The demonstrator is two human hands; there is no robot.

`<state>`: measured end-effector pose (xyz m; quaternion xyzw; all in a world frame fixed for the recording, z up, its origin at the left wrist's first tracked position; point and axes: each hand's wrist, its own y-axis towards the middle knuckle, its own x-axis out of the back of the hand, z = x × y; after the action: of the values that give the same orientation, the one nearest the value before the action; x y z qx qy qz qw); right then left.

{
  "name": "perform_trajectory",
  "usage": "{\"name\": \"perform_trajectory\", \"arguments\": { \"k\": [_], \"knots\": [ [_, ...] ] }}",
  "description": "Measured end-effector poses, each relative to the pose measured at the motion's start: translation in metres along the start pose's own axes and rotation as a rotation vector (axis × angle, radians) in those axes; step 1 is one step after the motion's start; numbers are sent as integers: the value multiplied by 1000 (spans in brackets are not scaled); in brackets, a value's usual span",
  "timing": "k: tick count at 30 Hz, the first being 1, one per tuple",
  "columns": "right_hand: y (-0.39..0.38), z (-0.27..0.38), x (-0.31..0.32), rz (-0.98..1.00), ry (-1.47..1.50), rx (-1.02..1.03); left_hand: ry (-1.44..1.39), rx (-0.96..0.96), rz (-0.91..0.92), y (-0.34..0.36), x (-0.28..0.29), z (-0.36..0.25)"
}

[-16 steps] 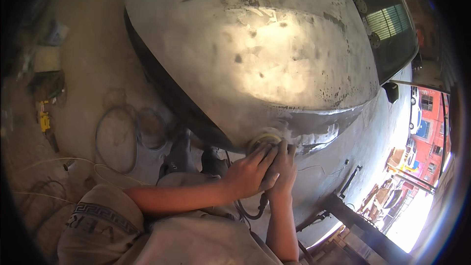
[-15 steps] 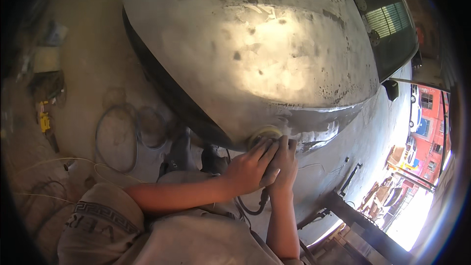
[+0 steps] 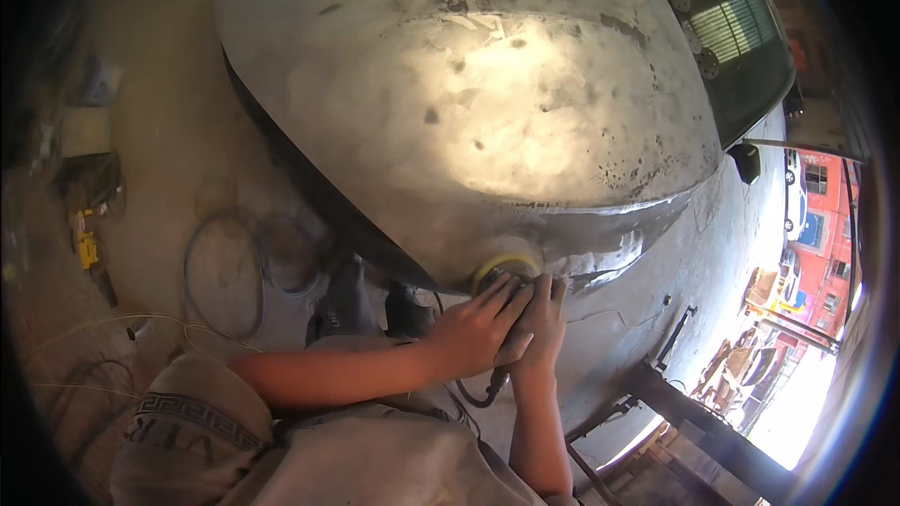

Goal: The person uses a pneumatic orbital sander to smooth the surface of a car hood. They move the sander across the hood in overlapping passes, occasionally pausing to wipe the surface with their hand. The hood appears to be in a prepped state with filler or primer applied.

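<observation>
Our left hand (image 3: 472, 333) and right hand (image 3: 537, 328) clasp the round sander (image 3: 488, 279), its yellow-rimmed pad (image 3: 512, 259) against the car's front corner (image 3: 436, 248); we judge the sander rigid, moderately heavy, best gripped behind that pad.

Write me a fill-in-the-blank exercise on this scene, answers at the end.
1. The left grip and right grip rest on a round tool with a ____ rim.
2. The car's side mirror is ____.
3. The building at far right has ____ walls.

Missing words: yellow; black; red.
</observation>
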<state>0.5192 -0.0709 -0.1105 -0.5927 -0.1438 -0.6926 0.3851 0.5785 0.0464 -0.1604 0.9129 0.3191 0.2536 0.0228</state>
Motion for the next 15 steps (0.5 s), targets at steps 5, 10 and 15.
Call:
{"name": "perform_trajectory", "arguments": {
  "k": [5,10,15],
  "knots": [
    [-11,-37,5,31,-38,-15,-69,22,58,-1,-26,-17],
    [0,-28,24,10,-41,29,-64,15,32,17,-31,-16],
    [-7,-42,21,75,-48,-65,-73,58,59,7,-40,-24]
  ]
}}
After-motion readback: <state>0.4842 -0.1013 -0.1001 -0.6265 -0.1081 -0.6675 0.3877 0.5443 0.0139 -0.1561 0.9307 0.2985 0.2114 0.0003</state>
